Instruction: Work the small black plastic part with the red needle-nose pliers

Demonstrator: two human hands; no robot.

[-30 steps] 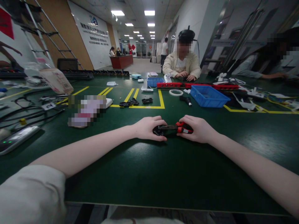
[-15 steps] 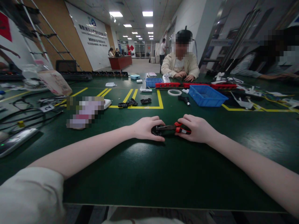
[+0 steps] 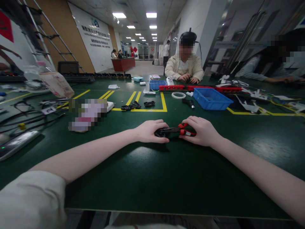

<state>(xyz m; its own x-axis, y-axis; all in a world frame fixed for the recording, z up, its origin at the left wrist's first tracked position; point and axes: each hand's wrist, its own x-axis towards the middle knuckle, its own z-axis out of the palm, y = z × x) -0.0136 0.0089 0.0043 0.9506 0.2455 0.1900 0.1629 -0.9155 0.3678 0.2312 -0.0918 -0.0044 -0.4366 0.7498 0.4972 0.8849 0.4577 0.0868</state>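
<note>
Near the middle of the green table (image 3: 152, 181), my left hand (image 3: 152, 131) is closed round a small black part (image 3: 160, 132), its fingers behind and thumb in front. My right hand (image 3: 202, 131) grips the red and black handles of the pliers (image 3: 188, 131). The jaws point left and meet the black part; whether they pinch it cannot be made out. Beyond my hands lie a black piece (image 3: 149, 103) and more small black pieces (image 3: 131, 106) by yellow tape lines.
A blue bin (image 3: 211, 98), a white ring (image 3: 178, 95) and a red strip (image 3: 171, 87) lie farther back. At left are a phone-like device (image 3: 19, 144), black cables (image 3: 28, 119) and a bottle (image 3: 57, 84). A person (image 3: 184, 65) sits opposite; another is at right.
The plier handles look slightly wider apart, and the fingers of my right hand have shifted a little. My left hand keeps its hold on the black part.
</note>
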